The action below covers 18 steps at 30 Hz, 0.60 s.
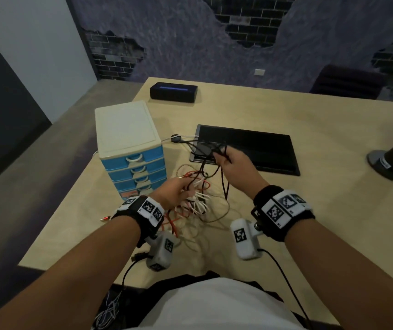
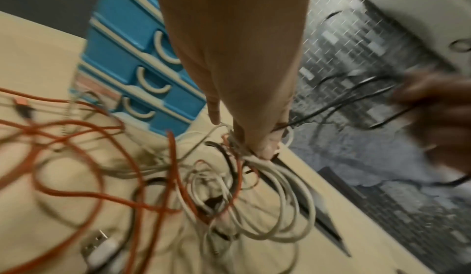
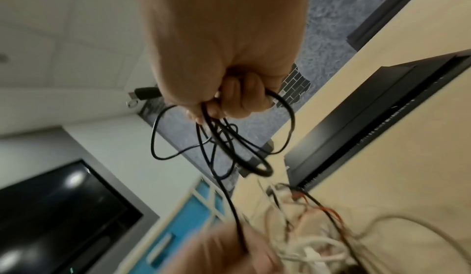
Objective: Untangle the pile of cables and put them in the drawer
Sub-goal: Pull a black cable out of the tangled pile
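Gripping several loops of thin black cable (image 3: 224,137), the right hand (image 1: 237,169) is raised above the pale wooden worktop (image 1: 309,210), its fingers (image 3: 237,97) curled tight round the bunch, with a black plug sticking out beside the thumb in the right wrist view. From that fist one black strand runs down to the left hand (image 1: 174,192), which sits lower, just over the tangled pile of white, orange and black cables (image 1: 197,210). The left hand's fingers (image 2: 265,147) pinch a knot of white and orange strands at the top of the pile, lifting them while the rest trails loose on the worktop toward the person. Just left of the pile stands a small blue plastic drawer unit with a cream top (image 1: 128,144); the drawers that show are pushed in, and the lowest is partly hidden by the left wrist. Behind the right hand a flat black tablet (image 1: 262,148) lies on the worktop, with a black box (image 1: 174,92) farther back.
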Tool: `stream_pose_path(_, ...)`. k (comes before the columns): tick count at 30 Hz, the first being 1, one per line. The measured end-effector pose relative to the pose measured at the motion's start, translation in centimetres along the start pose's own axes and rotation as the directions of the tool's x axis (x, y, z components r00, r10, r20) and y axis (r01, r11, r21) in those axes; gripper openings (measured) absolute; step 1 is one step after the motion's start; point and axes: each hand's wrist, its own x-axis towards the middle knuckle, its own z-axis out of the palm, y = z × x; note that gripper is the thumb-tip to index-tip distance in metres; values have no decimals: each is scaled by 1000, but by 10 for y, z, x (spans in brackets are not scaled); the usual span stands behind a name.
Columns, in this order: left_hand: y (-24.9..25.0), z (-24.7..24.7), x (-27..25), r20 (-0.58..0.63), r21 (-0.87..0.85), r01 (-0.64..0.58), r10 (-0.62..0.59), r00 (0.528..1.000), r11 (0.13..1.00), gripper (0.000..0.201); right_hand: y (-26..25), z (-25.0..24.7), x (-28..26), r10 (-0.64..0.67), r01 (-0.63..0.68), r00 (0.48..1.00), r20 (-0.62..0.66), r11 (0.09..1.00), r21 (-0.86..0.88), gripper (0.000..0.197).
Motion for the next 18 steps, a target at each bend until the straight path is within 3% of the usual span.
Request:
stream_pose_path(3, -14, 5, -4, 2, 23, 92, -92, 996, 996, 14, -19, -19, 3, -70, 80, 993, -97, 990, 113, 25)
stream_pose_path(6, -22, 7, 1, -49, -65, 123, -127, 991, 990, 4, -35, -30, 6, -108, 135, 982, -154, 975, 177, 25)
stream_pose_path(10, -15, -5, 6, -185, -285, 56, -112, 976, 957, 9, -34, -26, 8, -139, 142, 986, -94, 989, 35, 20)
stream_pose_path(13, -20, -21, -1, -191, -316, -18, -45, 981, 949, 29, -26, -13, 7, -119, 118, 993, -24, 992, -34, 18)
stream_pose_path(15, -28, -34, -12, -208, -442, -44, -54, 977, 896, 40, -26, -4, 6, -125, 126, 991, 41, 991, -41, 24)
stream_pose_path(18, -31, -51, -32, -315, -664, -52, -216, 924, 746, 23, -25, 11, 7, -157, 171, 981, 113, 978, -119, 15)
